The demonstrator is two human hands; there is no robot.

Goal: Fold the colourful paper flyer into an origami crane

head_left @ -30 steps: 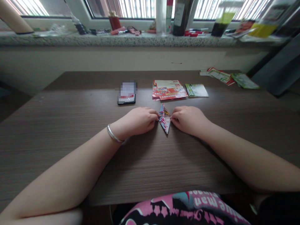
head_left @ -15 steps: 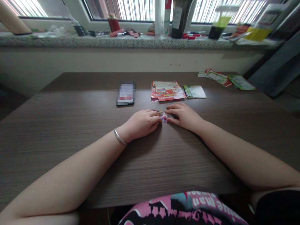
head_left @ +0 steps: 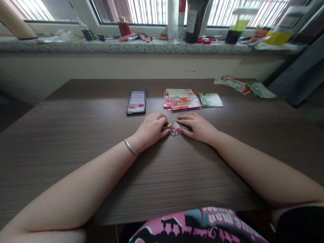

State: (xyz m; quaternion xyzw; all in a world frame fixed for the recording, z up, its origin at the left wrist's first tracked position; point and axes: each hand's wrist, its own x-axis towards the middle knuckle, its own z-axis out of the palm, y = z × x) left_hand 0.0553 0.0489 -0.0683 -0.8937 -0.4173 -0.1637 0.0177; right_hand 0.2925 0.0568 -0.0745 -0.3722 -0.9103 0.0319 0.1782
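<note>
A small piece of colourful printed paper with creases lies on the table between my hands. My left hand holds its left end between thumb and fingers. At the right end, my right hand has its fingers along the far edge and its thumb at the near edge, holding the paper down. Parts of both ends are hidden under the fingers. Just beyond the hands lies a stack of red and white printed sheets, with a smaller stack of green and white papers beside it.
A phone with a blurred screen lies left of the sheets. Green and red paper strips are at the far right corner of the table. Bottles, pens and small items line the granite windowsill behind.
The left fingers have lifted and shifted slightly left and away from me, uncovering more of the paper. The paper's creased middle now shows. My right hand has barely moved.
</note>
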